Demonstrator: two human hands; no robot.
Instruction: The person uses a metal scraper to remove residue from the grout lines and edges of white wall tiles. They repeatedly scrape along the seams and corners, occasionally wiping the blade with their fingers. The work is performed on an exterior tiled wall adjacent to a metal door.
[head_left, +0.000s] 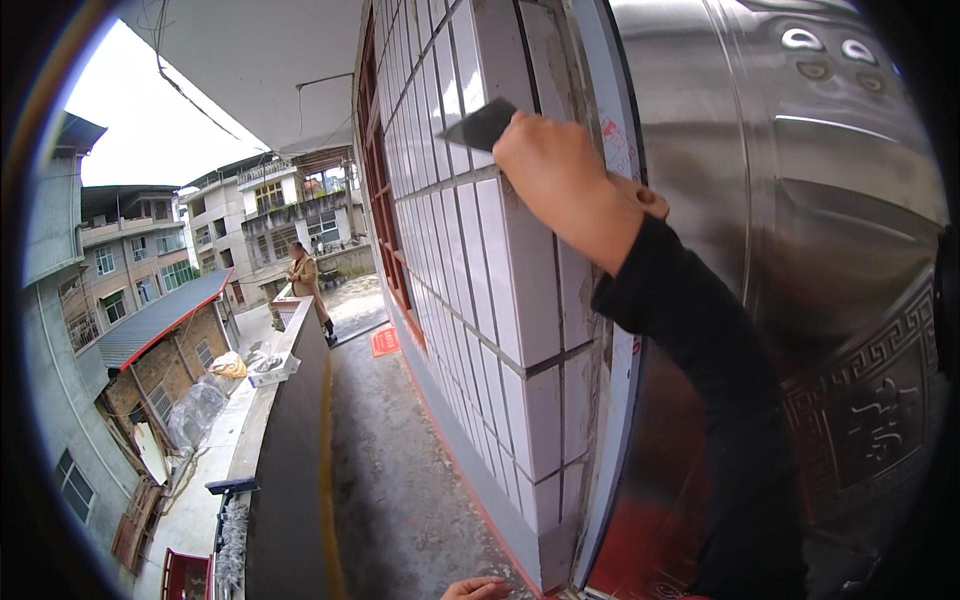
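My right hand (559, 180), in a black sleeve, grips a scraper with a broad dark metal blade (480, 126). Behind my fist the end of its wooden handle (651, 201) sticks out. The blade lies across the upper corner of a wall of long white tiles (457, 247); whether it touches the tile is unclear. Dark joints run between the tiles, and rough mortar borders the grey door frame (616, 420). Only a few fingers of my left hand (476, 589) show at the bottom edge, low beside the wall's foot; the rest is cut off.
A shiny metal door (697, 247) with embossed panels stands at the right. Left of the concrete walkway (390, 442) runs a parapet (289, 450). Near it are a blue-headed brush (231, 486), a red container (185, 577) and a clear plastic box (274, 371). Farther off, a person (304, 277) stands.
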